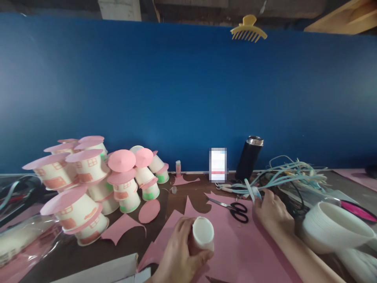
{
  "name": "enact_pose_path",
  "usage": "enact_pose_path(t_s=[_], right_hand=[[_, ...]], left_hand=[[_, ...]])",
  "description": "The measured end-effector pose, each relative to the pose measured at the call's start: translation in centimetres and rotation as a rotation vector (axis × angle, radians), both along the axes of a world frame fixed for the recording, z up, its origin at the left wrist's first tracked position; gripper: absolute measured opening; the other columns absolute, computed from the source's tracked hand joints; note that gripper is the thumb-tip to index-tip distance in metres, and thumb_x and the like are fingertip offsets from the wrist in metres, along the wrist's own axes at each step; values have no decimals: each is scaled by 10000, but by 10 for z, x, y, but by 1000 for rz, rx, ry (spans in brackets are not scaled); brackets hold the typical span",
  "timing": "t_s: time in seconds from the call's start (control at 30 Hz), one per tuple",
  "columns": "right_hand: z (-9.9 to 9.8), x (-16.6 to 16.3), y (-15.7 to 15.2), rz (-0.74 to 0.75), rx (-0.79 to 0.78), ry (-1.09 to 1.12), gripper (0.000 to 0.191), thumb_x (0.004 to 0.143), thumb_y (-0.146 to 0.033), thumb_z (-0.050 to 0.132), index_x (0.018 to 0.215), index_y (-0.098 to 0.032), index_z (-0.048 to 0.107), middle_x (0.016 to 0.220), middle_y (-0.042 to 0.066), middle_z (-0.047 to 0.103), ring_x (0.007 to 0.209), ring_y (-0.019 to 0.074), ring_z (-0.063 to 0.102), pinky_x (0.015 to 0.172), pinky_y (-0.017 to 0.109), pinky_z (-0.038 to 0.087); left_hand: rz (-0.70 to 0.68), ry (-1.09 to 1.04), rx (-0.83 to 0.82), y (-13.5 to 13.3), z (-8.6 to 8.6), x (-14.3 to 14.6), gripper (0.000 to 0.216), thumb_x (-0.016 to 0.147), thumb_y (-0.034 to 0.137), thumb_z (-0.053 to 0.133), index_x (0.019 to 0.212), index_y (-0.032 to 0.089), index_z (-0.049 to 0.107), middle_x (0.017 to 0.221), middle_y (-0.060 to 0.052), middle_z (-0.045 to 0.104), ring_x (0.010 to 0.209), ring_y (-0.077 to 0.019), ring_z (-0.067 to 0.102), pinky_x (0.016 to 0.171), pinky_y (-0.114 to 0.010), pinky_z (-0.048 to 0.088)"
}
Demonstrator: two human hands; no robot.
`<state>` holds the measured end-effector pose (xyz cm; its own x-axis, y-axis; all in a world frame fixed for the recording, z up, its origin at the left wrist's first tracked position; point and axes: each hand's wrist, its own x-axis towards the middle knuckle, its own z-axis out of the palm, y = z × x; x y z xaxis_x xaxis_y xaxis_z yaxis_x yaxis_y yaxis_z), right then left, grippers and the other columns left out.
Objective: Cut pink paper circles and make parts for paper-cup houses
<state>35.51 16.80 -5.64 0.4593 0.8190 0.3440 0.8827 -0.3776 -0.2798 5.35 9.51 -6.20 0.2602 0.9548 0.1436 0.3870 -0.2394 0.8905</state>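
My left hand (178, 249) is closed around a small white paper cup (203, 232), its round end tilted toward me above the pink paper sheet (235, 251). At the right edge of that sheet, the fingers of my right hand (273, 212) are curled on a slim white and light-blue stick-like thing (250, 190). Its lower part is hidden by the fingers, so its kind is unclear. Black-handled scissors (235, 208) lie with blades apart on the sheet, between my hands.
Stacked paper-cup houses (85, 169) with pink cone roofs crowd the left. A pink paper disc (149, 211) and paper scraps (123, 228) lie before them. A black bottle (249, 159), tangled pale-blue cords (288, 177) and nested white cups (330, 228) are on the right.
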Motion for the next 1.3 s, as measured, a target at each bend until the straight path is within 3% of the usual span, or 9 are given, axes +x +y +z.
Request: enact_pose_path(t_s=[0.23,0.33,0.43,0.53,0.63,0.77,0.93,1.03,1.3], right_hand=[[6,-9,-5,79,114,-140,466,871,-333,494,1228,-40,561,1063,282,629,1019,467,601,776,566,515],[15,-30,-16,247,198,-199,460,866,-314,519,1264,-84,537,1183,243,590,1157,432,520,962,565,431],[14,-59,-34,431,223,-173,429,887,-327,497,1283,-161,500,1178,164,616,1126,341,565,958,470,475],[3,-82,-52,610,228,103,416,944,-374,430,1337,-238,418,1273,132,578,1203,309,533,962,483,478],[-10,-89,-63,567,220,377,385,942,-435,439,1287,-265,451,1236,117,573,1131,297,574,914,492,493],[-18,-85,-62,570,297,490,332,940,-421,447,1232,-269,491,1154,96,566,1024,272,597,774,419,518],[-22,-82,-57,610,314,514,261,955,-341,424,1189,-259,505,1043,71,573,902,235,603,690,367,509],[-24,-82,-57,641,312,537,252,957,-319,421,1185,-250,503,1072,81,571,921,234,610,702,360,520],[-27,-81,-61,699,320,563,213,956,-279,431,1150,-258,515,1061,72,585,899,215,631,757,349,536]], left_hand=[[11,-28,21,-2,1,1,516,699,257,766,1169,192,563,1180,-110,583,1104,-301,551,982,-425,428],[27,-34,28,1,-6,3,638,637,237,813,1212,189,541,1216,-122,566,1145,-318,533,1013,-445,411],[76,-57,27,3,-16,2,845,553,238,870,1296,171,474,1299,-160,512,1215,-355,490,1052,-470,386],[90,-61,109,1,-20,-3,977,569,402,881,1377,163,387,1372,-201,446,1287,-399,417,1058,-504,377],[113,-58,262,-6,-11,-9,779,770,487,716,1398,204,351,1373,-172,443,1268,-359,437,1028,-485,405],[282,6,451,-7,19,-19,333,939,312,520,1260,244,466,1206,-93,545,1092,-228,546,950,-364,441],[409,307,446,15,60,-50,118,930,248,512,1003,241,604,981,-27,609,863,-175,594,769,-286,464],[411,642,373,23,67,-70,145,917,200,485,906,234,626,947,-24,618,881,-197,602,749,-301,437],[346,1122,304,25,24,-90,147,892,221,521,1004,197,612,980,-76,602,935,-264,594,720,-326,420]])
